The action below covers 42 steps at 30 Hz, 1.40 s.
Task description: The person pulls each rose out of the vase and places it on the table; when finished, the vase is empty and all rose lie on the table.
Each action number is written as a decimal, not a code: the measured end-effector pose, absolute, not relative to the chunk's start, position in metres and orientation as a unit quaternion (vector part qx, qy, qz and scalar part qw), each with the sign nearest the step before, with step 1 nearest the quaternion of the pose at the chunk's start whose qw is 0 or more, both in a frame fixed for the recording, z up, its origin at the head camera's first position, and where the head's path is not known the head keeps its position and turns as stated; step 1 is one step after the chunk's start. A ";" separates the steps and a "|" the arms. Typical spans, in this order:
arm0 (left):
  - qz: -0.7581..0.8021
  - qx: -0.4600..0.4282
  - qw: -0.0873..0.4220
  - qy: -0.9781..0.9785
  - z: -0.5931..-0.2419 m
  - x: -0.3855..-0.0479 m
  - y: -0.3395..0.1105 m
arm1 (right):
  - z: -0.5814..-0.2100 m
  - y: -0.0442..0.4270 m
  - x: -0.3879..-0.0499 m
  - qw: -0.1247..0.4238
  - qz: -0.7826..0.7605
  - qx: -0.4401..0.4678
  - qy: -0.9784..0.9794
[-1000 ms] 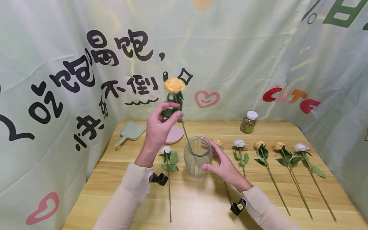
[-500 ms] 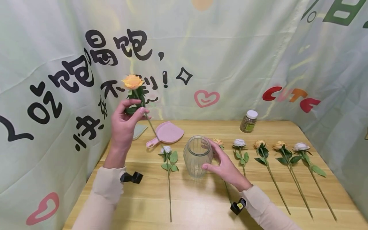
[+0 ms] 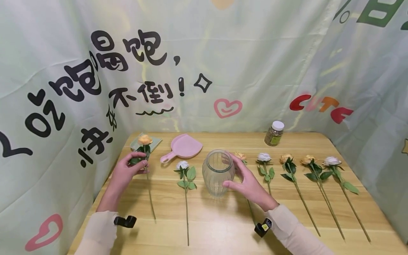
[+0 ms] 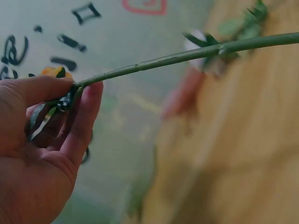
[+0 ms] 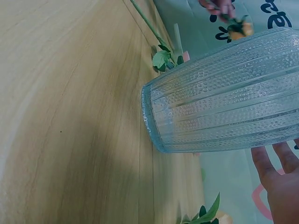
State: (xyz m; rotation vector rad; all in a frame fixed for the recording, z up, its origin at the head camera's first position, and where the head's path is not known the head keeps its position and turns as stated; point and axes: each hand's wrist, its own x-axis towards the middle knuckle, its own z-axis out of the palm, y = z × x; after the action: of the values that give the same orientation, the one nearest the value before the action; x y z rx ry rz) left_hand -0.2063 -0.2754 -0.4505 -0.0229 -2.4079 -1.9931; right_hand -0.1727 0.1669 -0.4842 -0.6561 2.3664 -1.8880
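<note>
In the head view my left hand (image 3: 127, 169) pinches a yellow-orange rose (image 3: 145, 140) just below its bloom, at the left of the table. The left wrist view shows the green stem (image 4: 154, 62) between thumb and fingers. My right hand (image 3: 251, 186) holds the right side of a clear ribbed glass vase (image 3: 218, 179), which stands upright. No flower is in the vase. Between the held rose and the vase lies a white rose (image 3: 182, 165). Another orange rose (image 3: 240, 156) lies partly hidden behind my right hand.
To the right lie several more roses, including a white rose (image 3: 264, 157) and an orange rose (image 3: 287, 159). A pink dustpan (image 3: 186, 146) and a pale green dustpan (image 3: 155, 143) lie at the back left. A white-lidded jar (image 3: 274, 134) stands at the back right.
My left hand has lifted the orange rose out of the vase, carried it left and lowered it toward the table. The right hand has stayed on the vase.
</note>
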 end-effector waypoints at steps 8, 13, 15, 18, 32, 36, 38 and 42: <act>-0.599 0.028 -0.070 -0.797 -0.496 -0.204 -0.296 | -0.483 0.166 -0.173 0.022 -0.611 -0.216 0.761; -0.605 0.068 -0.092 -0.788 -0.513 -0.202 -0.296 | -0.485 0.167 -0.174 0.023 -0.611 -0.215 0.761; -0.602 0.084 -0.086 -0.789 -0.518 -0.202 -0.294 | -0.485 0.167 -0.174 0.023 -0.611 -0.216 0.761; -0.593 0.097 -0.078 -0.795 -0.522 -0.201 -0.292 | -0.485 0.166 -0.173 0.024 -0.612 -0.216 0.760; -0.467 0.109 -0.062 -0.876 -0.513 -0.194 -0.284 | -0.484 0.166 -0.173 0.027 -0.608 -0.202 0.767; -0.414 0.099 -0.045 -0.904 -0.505 -0.191 -0.286 | -0.484 0.167 -0.173 0.028 -0.608 -0.200 0.768; -0.397 0.094 -0.039 -0.912 -0.502 -0.190 -0.287 | -0.484 0.167 -0.173 0.028 -0.607 -0.200 0.768; -0.397 0.089 -0.037 -0.913 -0.502 -0.189 -0.288 | -0.485 0.167 -0.174 0.027 -0.609 -0.201 0.767</act>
State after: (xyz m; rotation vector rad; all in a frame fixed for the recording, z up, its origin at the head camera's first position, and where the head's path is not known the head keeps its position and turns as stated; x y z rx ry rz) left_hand -0.1891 -0.2882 -0.5019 0.2848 -2.9367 -1.2782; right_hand -0.1739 0.1668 -0.4846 -0.6202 2.3674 -1.8815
